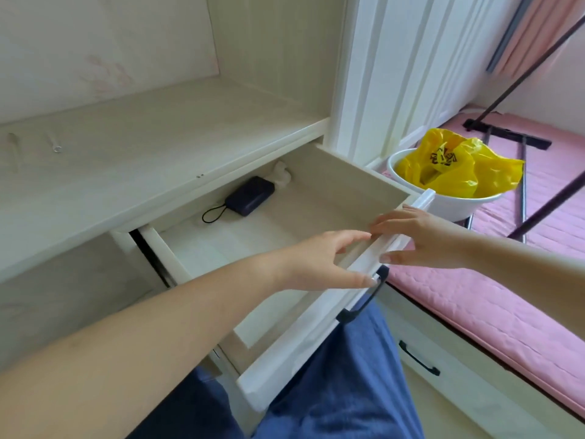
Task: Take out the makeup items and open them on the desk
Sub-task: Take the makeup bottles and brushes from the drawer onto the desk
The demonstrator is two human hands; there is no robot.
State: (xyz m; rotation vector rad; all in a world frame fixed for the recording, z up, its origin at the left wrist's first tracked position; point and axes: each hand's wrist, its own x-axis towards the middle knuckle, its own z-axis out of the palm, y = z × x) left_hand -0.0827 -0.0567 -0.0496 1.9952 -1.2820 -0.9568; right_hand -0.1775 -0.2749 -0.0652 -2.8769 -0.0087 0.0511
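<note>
From the head camera, a white drawer (285, 217) stands pulled out from under the pale wood-grain counter (152, 147). Both hands are at the drawer's near front edge. The left hand (319, 261) reaches in from the near left, fingers loosely spread and only slightly bent, its fingertips touching the top of the front panel; it grips nothing. The right hand (421, 239) comes from the right, fingers resting on the same edge and thumb against the panel's outer face, a light hold on the drawer front.

Inside the drawer, at its far end, lie a dark power bank (250, 199) with a looped black cord and, just beyond it, something small and white that is too blurred to tell. No makeup items can be made out.

To the right, a white bin (449, 204) with a yellow bag (456, 166) sits on a pink mat (493, 296).
</note>
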